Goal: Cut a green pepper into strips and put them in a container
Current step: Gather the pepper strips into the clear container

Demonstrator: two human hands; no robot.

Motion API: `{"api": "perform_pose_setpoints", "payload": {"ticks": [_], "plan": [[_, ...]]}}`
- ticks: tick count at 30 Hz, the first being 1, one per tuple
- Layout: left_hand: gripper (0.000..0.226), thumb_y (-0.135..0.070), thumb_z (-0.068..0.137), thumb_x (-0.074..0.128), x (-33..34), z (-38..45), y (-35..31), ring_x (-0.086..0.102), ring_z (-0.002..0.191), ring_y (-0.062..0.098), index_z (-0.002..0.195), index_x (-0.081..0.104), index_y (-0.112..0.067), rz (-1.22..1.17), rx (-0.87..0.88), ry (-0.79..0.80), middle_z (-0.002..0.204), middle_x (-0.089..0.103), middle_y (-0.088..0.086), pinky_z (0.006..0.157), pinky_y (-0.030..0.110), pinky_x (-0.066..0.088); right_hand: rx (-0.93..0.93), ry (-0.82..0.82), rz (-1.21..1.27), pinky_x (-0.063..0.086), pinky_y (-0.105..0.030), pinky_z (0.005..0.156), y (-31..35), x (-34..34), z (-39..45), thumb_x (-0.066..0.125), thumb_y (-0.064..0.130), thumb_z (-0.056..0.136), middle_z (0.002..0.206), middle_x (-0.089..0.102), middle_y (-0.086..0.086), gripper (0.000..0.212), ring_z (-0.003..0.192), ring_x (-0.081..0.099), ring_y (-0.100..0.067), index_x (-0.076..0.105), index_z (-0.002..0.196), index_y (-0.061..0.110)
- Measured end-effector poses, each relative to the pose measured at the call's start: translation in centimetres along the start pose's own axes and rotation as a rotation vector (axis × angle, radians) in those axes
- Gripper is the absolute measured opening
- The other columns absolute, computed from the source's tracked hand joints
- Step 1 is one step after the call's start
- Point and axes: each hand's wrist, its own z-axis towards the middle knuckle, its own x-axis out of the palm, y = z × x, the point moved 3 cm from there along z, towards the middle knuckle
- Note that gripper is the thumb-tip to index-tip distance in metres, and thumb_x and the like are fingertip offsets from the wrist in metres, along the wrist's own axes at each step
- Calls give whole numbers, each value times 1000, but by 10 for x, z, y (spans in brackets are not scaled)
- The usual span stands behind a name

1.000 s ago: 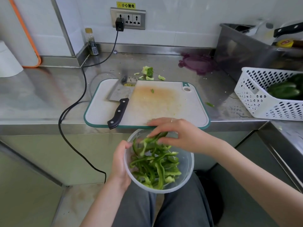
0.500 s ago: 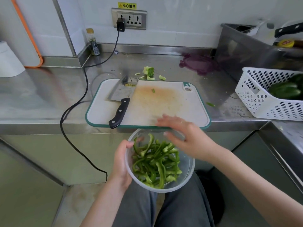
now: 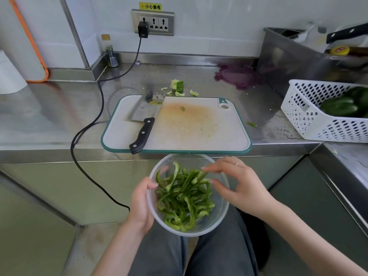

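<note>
The cutting board [image 3: 199, 126] is bare across its centre and right half; the cleaver [image 3: 144, 124] occupies its left part, handle overhanging the front edge. Pepper scraps [image 3: 178, 87] lie just behind the board. The white basket [image 3: 318, 116] blocks the right counter. A cable [image 3: 87, 124] crosses the left side.

a long stainless steel counter [image 3: 49, 116] carries a white cutting board with a teal rim [image 3: 229, 136], a white perforated plastic basket [image 3: 310, 120] at right, pale green pepper scraps [image 3: 178, 86], a purple flat lid [image 3: 237, 76], a small dark bottle [image 3: 110, 52] and a black power cord [image 3: 101, 100].
</note>
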Motion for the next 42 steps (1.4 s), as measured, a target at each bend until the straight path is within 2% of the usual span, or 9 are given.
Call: {"api": "perform_pose_setpoints", "payload": {"ticks": [6,12,17,21,25,31,36,39,42], "plan": [[68,-29,60,50,0,-18,-3,63,100,36,125,56,-12,122,45,64,114,65,21,75,43,52,173,8,-64,41,-19,66,7,8,-5,59,16,87,91,39,37,34,77,47,1,49,117,30],[73,-37,58,56,12,-43,-22,63,103,34,127,54,-15,193,124,154,119,63,18,74,39,53,221,-218,125,35,-15,57,21,-9,-1,56,1,88,70,41,6,23,56,40,-10,58,97,23],[60,-40,70,52,35,-32,-62,59,106,36,122,57,-9,61,183,21,123,59,21,86,49,50,413,-211,691,47,-36,85,27,-25,24,57,29,88,101,68,2,12,89,62,-15,64,97,30],[40,-50,92,40,75,-20,-96,69,90,21,109,63,-21,147,289,92,100,72,3,65,32,56,431,-297,857,45,-35,97,27,-35,54,49,38,91,125,61,3,26,114,57,-16,57,114,29],[79,-76,68,47,107,21,-126,53,120,20,129,50,-26,388,430,-54,129,57,1,100,44,41,550,-497,948,38,-35,106,13,-55,107,38,29,101,128,57,-1,37,119,53,-15,49,135,18],[32,-35,98,25,112,89,-150,47,115,20,116,47,-22,673,506,-208,116,50,-1,90,34,36,619,-524,670,49,-35,83,-39,-63,166,42,19,98,100,65,-3,25,95,62,-19,61,113,13],[43,-20,100,25,100,111,-145,35,134,13,143,32,-24,822,571,-187,147,36,-2,114,39,27,609,-440,348,51,-34,76,-84,-61,181,40,25,99,103,63,-7,26,91,61,-20,59,110,11],[42,-14,100,26,96,114,-142,35,130,3,140,37,-23,802,598,-187,138,40,-10,110,22,25,529,-559,41,43,-29,82,-116,-86,198,41,19,99,117,56,-9,26,100,55,-21,57,118,12],[43,-13,100,26,100,111,-142,30,118,-6,141,36,-24,828,581,-186,128,38,-17,94,6,20,553,-357,-309,39,-34,99,-158,-97,224,43,6,95,143,38,-9,39,123,44,-27,48,133,15]]}}
